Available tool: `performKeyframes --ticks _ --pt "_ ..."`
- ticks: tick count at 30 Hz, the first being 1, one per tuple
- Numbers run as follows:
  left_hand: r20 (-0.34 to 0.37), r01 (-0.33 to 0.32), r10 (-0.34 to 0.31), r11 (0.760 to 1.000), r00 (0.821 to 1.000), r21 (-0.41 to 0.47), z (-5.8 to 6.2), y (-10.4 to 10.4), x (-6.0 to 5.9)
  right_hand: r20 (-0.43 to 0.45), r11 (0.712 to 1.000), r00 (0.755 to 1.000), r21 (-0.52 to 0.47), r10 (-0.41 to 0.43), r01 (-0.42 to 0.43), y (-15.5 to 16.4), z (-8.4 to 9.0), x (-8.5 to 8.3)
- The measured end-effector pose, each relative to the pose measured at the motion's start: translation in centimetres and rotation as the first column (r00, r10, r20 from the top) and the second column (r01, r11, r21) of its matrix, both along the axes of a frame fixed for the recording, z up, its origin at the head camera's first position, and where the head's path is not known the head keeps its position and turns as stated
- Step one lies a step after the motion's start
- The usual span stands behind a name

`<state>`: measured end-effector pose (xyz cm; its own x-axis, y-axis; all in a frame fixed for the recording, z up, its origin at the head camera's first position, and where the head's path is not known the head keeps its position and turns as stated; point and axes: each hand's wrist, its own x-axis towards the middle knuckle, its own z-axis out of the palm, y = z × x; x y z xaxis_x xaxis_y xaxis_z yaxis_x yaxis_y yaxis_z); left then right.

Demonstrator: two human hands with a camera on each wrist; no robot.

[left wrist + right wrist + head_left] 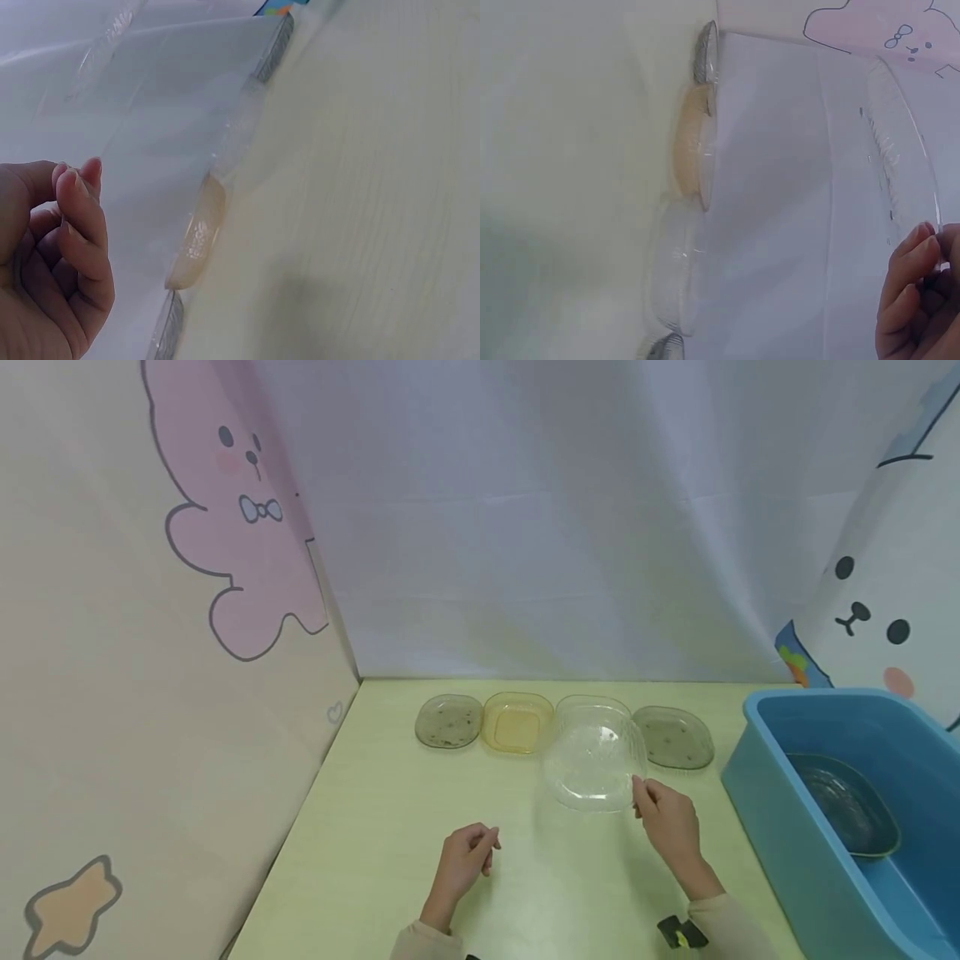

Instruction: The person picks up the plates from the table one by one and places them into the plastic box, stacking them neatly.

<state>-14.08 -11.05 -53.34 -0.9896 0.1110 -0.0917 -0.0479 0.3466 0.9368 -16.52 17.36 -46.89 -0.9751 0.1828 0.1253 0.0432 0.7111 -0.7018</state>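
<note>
The right hand (670, 823) pinches the near right rim of a clear plate (595, 760), fingers (907, 285) curled on its edge. The plate tilts up, hollow toward the person, above the table (390, 827), left of the blue tub (840, 827). The left hand (467, 857) rests loosely curled, holding nothing.

Head overview; 2 close wrist views

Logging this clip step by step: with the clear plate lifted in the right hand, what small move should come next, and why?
Probably carry the clear plate rightward to the blue tub: the right hand pinches its rim, and one plate already lies there.
</note>
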Motion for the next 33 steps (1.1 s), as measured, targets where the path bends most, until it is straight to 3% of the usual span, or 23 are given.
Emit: performKeyframes --ticks 9,15,21,24,27,29,33 --pt "0.007 -0.02 0.02 1.0 1.0 -0.013 0.0 -0.2 -0.2 -0.189 0.997 0.979 0.001 -0.08 0.081 1.7 4.4 -2.3" --pt "0.008 -0.01 0.01 1.0 1.0 -0.016 0.0 -0.3 -0.3 -0.351 0.993 0.928 -0.044 -0.121 0.112 1.9 8.1 -4.1" --pt "0.027 -0.005 0.005 1.0 1.0 -0.01 0.0 -0.3 -0.3 -0.476 0.995 0.874 -0.033 -0.098 0.094 2.3 12.1 -5.3" --pt "0.019 0.002 -0.001 1.0 1.0 -0.018 0.0 -0.3 -0.4 -0.47 0.995 0.879 0.007 -0.083 0.098 2.8 14.1 -5.3" --pt "0.008 0.01 -0.01 1.0 1.0 -0.024 0.1 -0.3 -0.3 -0.421 0.993 0.904 0.043 -0.079 0.107 3.8 15.9 -4.9" --pt "0.007 0.016 -0.016 1.0 1.0 -0.022 0.2 -0.4 -0.3 -0.409 0.992 0.908 0.045 -0.09 0.119 4.7 17.0 -4.6" --pt "0.007 0.022 -0.022 1.0 1.0 -0.01 0.3 -0.3 -0.4 -0.459 0.979 0.874 0.043 -0.16 0.201 6.8 18.9 -4.0"
